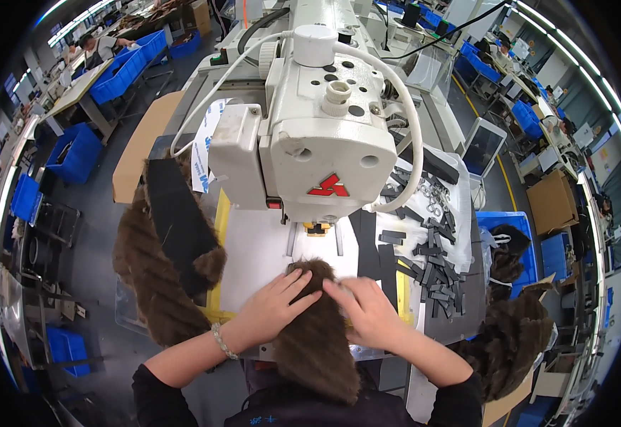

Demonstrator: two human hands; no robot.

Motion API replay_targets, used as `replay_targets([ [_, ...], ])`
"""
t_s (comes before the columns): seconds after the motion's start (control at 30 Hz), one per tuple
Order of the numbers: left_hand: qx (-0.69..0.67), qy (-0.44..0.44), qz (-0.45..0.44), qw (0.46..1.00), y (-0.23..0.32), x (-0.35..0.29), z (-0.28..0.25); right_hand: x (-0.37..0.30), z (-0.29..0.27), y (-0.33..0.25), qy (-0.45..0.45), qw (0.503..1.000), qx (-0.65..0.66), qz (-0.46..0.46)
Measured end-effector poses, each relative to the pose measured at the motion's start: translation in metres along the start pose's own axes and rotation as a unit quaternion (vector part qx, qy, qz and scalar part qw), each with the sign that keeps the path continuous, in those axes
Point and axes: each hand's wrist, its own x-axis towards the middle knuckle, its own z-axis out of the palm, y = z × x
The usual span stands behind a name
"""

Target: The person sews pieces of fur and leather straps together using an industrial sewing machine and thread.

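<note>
A brown fur piece (316, 349) hangs over the near edge of the machine's work plate, its far end near the sewing head. My left hand (275, 306) grips its upper left part, fingers stretched across the fur and thumb toward its right edge. At that right edge, my right hand (371, 313) has its fingers bent and thumb pressed in, closed on the fur; the fingertips are slightly blurred. Ahead stands a white industrial sewing machine (325, 153), its yellow-tipped presser part (316, 230) just beyond the fur.
Left lies more brown fur (157, 277) with a black backing panel (179, 220). On the right are dark strips (438, 277), metal rings (436, 196) and a blue bin (520, 224). A fur pile (517, 341) sits lower right. Other people work in the background.
</note>
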Motion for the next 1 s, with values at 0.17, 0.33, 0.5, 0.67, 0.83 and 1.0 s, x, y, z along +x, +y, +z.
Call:
replay_targets([
  [0.17,0.017,0.014,0.009,1.0,0.0,-0.004,0.003,0.033,0.015,0.02,0.007,0.996,0.073,0.046],
  [0.33,0.039,0.055,0.017,0.998,-0.001,-0.003,0.006,0.035,0.034,0.016,-0.089,0.996,-0.023,-0.003],
  [0.5,-0.016,0.095,-0.01,0.995,-0.013,0.009,-0.014,0.032,0.039,0.0,-0.007,0.995,-0.096,-0.034],
  [0.67,0.019,0.009,0.065,0.998,-0.022,0.033,-0.028,0.03,0.042,0.008,-0.027,0.997,-0.048,-0.054],
  [0.83,-0.126,-0.089,0.044,0.987,-0.031,0.03,-0.01,0.022,0.035,0.02,0.015,0.995,0.029,-0.092],
  [1.0,-0.096,-0.033,0.068,0.993,-0.029,0.019,-0.002,0.038,0.02,0.016,0.089,0.994,0.035,-0.057],
])
